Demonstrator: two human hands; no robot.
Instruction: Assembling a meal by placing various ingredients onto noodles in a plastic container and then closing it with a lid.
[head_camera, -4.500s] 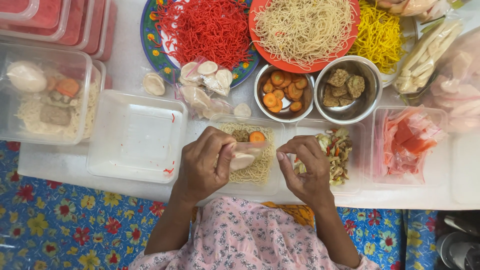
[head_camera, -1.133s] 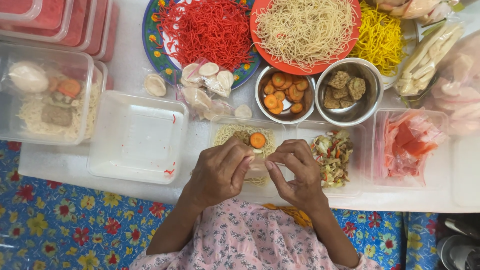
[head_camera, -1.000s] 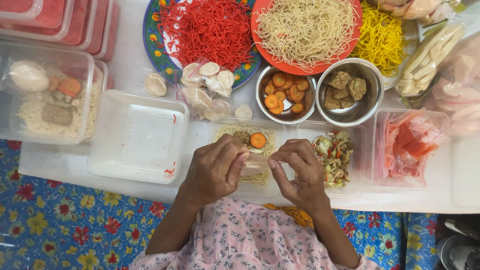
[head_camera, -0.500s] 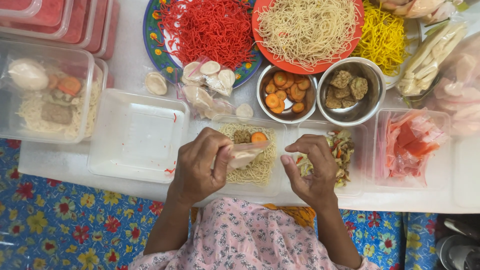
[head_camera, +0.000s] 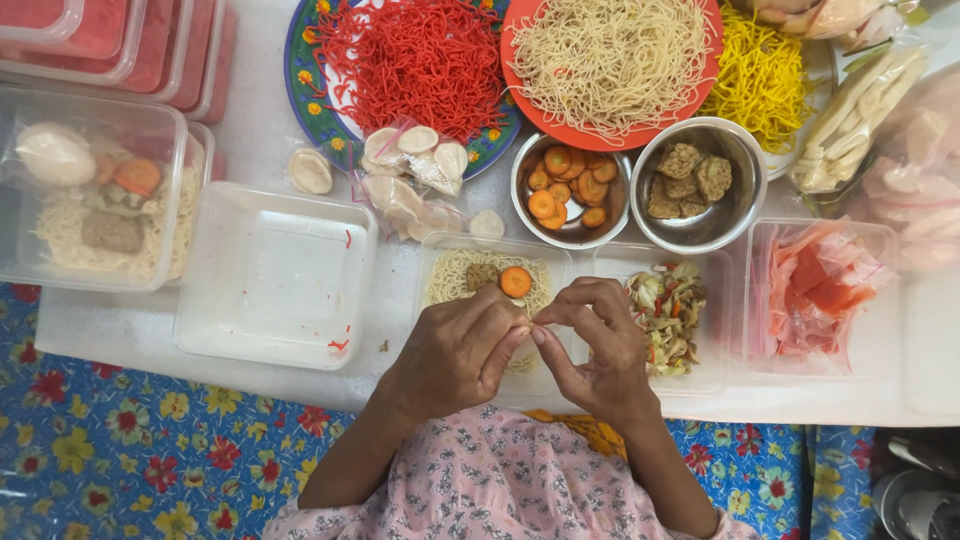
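My left hand (head_camera: 455, 352) and my right hand (head_camera: 598, 345) meet fingertip to fingertip over a clear container (head_camera: 432, 262). It holds pale noodles, a brown patty (head_camera: 483, 275) and a carrot slice (head_camera: 516, 282). Both hands pinch a small pale food piece (head_camera: 521, 327) between thumbs and fingers; most of it is hidden by the fingers. My hands cover the near half of the container.
An empty clear container (head_camera: 272, 275) lies left; a filled one (head_camera: 95, 205) further left. Right are mixed vegetables (head_camera: 668, 310) and pink slices (head_camera: 815, 290). Behind: bagged pale dumplings (head_camera: 410, 170), carrot bowl (head_camera: 568, 190), patty bowl (head_camera: 695, 185), red (head_camera: 410, 60), pale (head_camera: 610, 55) and yellow noodles (head_camera: 760, 75).
Half a second ago my left hand held the pale piece alone and my right hand rested apart. Now the right hand has come left and both pinch the piece together.
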